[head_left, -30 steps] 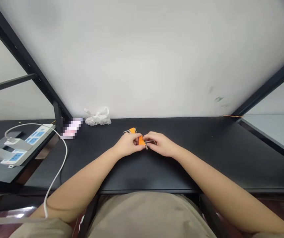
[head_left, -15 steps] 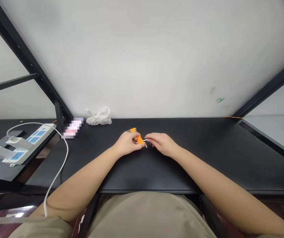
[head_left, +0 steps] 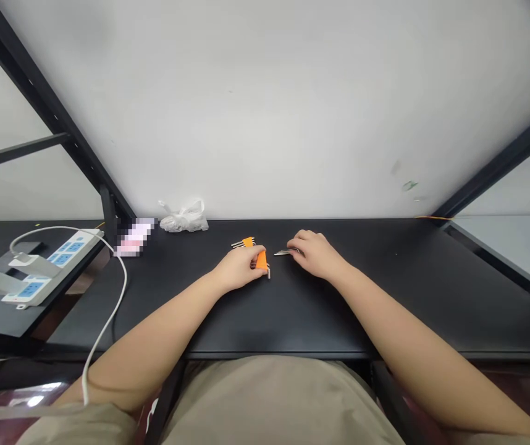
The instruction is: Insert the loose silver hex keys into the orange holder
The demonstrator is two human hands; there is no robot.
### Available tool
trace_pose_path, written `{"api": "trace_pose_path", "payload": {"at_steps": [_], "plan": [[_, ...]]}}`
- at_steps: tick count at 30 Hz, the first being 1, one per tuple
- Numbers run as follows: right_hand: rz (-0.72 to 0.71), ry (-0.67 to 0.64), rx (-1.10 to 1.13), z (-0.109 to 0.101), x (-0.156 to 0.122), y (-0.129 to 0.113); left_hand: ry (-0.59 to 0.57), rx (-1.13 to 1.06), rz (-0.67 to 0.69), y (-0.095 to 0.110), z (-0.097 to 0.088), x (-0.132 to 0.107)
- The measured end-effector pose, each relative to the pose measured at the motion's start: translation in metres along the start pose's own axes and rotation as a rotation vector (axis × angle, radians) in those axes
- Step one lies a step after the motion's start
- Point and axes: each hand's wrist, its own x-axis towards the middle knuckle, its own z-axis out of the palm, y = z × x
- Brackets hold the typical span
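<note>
An orange hex key holder (head_left: 261,259) is gripped in my left hand (head_left: 237,267), thumb and fingers closed around it. Several metal keys stick out of the holder's far left end, and one bent key end shows at its near right side. To the right, my right hand (head_left: 315,252) is closed over thin L-shaped hex keys (head_left: 284,252), whose silver shafts point left just above or on the desk. How many it holds is hidden by the fingers. A short gap separates these keys from the orange holder.
On the black desk (head_left: 422,284), a clear plastic bag (head_left: 184,217) lies against the white wall (head_left: 293,111). A blurred-out pink and white object (head_left: 136,238) is left of it. A power strip (head_left: 56,266) with plugs stands far left; its white cable (head_left: 121,296) crosses near my left forearm.
My right hand has moved right and slightly away from me, from beside the holder, and hex keys now show under its fingers. My left hand keeps its hold, almost in the same place.
</note>
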Motion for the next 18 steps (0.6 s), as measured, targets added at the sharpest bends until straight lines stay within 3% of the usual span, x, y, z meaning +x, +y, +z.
{"api": "trace_pose_path", "payload": {"at_steps": [4,12,18], "plan": [[-0.009,-0.106,-0.066,-0.002,0.0,0.014,-0.036,0.102,-0.006,-0.002,-0.002,0.001],[-0.037,-0.144,-0.173,-0.001,0.001,-0.007,-0.059,0.163,-0.005,-0.004,-0.004,0.001],[-0.048,-0.193,-0.044,-0.01,0.003,-0.015,-0.008,0.08,0.003,-0.007,-0.001,0.001]]}}
